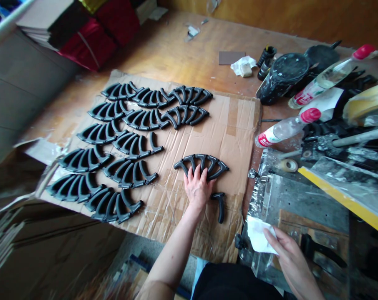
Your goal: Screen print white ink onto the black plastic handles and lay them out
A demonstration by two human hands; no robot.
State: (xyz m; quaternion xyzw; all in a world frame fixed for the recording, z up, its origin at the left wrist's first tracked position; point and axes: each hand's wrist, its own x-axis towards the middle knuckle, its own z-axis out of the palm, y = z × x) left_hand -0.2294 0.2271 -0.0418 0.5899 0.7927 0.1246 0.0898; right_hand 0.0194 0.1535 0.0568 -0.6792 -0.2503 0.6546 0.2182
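My left hand (197,187) reaches over a fan-shaped row of black curved handles (218,164) on the cardboard sheet (207,133). Its fingers are spread and rest on the middle handles; whether they pinch one is hard to see. Just right of that wrist lies a single black curved handle (220,207), apart from the fan. At the lower right my right hand (291,254) pinches a folded white wipe (261,235), paper or cloth, between thumb and fingers. More black handles (126,171) lie in nested fans on the left half of the cardboard.
Two clear bottles with red caps (311,115) lean at the right, beside a dirty black tub (289,68) and a tape roll (289,165). A yellow-edged clear panel (345,200) juts in there. Red-wrapped stacks (91,43) stand at the back left.
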